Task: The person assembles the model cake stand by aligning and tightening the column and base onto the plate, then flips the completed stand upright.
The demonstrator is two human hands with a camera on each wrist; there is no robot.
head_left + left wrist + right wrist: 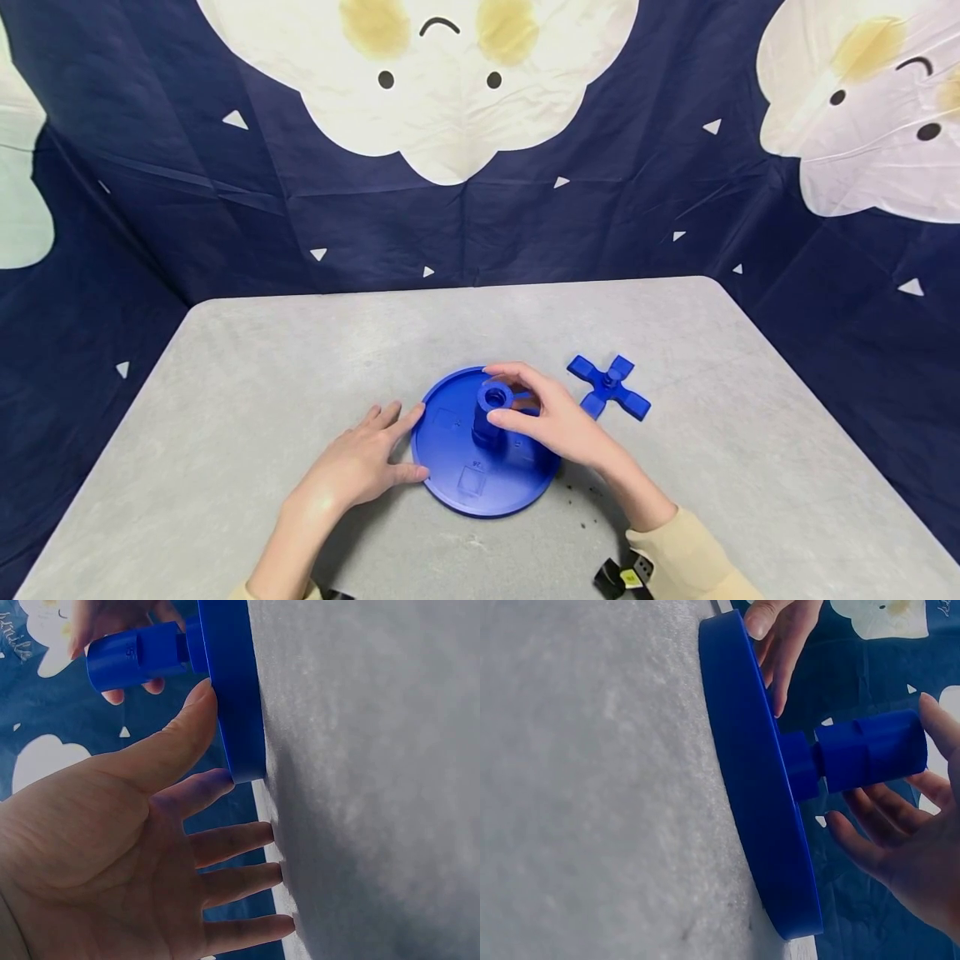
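A round blue plate [450, 454] with a raised rim lies flat on the table. From its middle rises a blue hollow cylinder [486, 428], standing upright on a short narrower stub that shows in the right wrist view. My right hand [558, 421] holds the cylinder near its top, thumb on the near side and fingers curved around the far side. At the plate's left edge, my left hand [356, 462] rests its thumb and index fingertip on the rim; its other fingers are spread, their tips close to the tabletop.
To the right of the plate lies a blue four-armed cross piece [609, 387] with a small peg at its centre. Dark specks dot the grey table [300, 358] near my right forearm. A navy cloth [465, 225] with white clouds hangs behind and beside the table.
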